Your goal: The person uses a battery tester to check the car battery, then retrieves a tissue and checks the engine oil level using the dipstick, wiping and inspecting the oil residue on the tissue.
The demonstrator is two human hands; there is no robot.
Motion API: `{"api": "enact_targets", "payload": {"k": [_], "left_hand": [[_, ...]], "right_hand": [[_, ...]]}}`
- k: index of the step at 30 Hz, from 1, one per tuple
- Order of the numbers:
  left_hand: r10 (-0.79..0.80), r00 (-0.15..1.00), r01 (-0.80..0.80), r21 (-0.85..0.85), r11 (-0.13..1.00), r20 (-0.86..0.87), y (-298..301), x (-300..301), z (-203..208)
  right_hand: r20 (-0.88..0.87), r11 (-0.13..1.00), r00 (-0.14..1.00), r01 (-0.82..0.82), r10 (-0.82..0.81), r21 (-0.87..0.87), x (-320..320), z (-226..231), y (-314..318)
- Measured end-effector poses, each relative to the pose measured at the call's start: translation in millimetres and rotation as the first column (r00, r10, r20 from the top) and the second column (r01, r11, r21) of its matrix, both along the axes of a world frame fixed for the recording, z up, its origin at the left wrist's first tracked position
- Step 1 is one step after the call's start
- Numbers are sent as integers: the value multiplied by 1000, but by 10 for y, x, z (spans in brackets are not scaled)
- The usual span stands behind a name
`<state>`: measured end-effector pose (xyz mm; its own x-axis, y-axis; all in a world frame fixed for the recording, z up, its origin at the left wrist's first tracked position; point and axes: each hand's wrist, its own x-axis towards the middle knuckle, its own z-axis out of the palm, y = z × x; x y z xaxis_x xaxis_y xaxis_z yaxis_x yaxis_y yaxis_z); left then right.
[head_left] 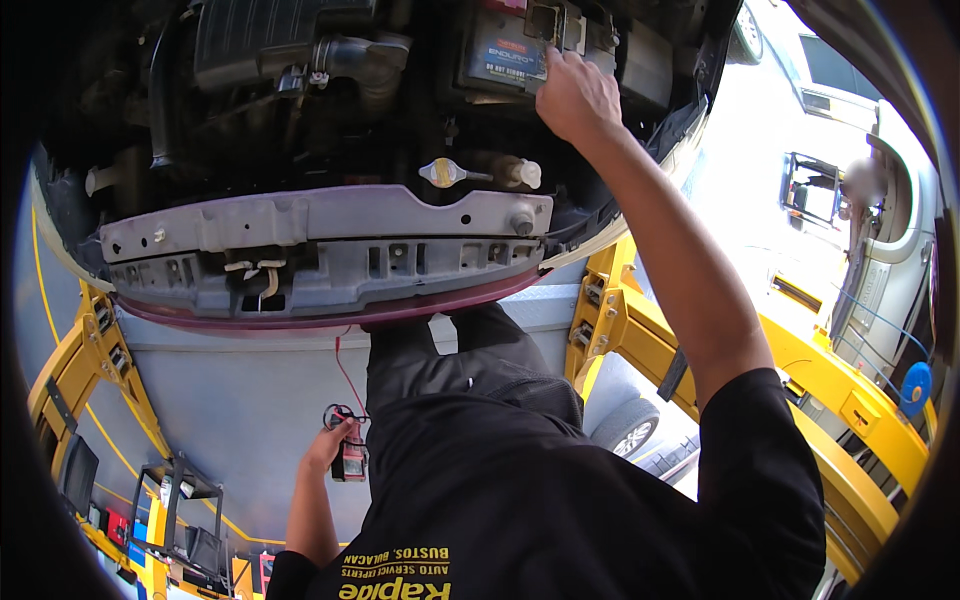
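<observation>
My right hand (580, 97) reaches far into the engine bay to the car battery (503, 55), its fingers curled at the top front edge beside a brown metal bracket (546, 22). Whatever those fingertips press or pinch is hidden. Down by my left hip, my left hand (326, 441) is closed around a red and grey handheld meter (350, 459). A black cable (338, 412) loops over the meter, and a thin red lead (345, 368) runs up from it toward the bumper.
Between me and the engine lies the front crossmember (230, 222), with a dipstick-like yellow-topped cap (441, 173) behind it. Yellow lift arms (640, 318) stand on both sides. A black cart (185, 500) is at lower left; another vehicle (885, 270) and a blurred person are at right.
</observation>
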<state>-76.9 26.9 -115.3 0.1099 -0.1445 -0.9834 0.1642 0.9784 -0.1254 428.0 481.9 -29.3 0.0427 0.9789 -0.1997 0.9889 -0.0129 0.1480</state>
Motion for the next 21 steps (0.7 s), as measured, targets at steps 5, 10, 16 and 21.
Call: {"api": "enact_targets", "payload": {"k": [5,10,16,21], "left_hand": [[-11,999,12,-30,999,40,97,156,-29],[89,994,-86,-44,995,63,265,168,-82],[31,996,-26,-59,998,81,485,73,-9],[-16,999,20,-97,995,46,523,19,-19]], "right_hand": [[-137,969,964,209,-226,-133,-210,22,-135],[-326,978,922,196,-207,-66,-74,27,-411],[-353,988,927,153,-130,35,-28,34,-242],[-224,966,951,173,-215,-192,-66,141,-95]]}}
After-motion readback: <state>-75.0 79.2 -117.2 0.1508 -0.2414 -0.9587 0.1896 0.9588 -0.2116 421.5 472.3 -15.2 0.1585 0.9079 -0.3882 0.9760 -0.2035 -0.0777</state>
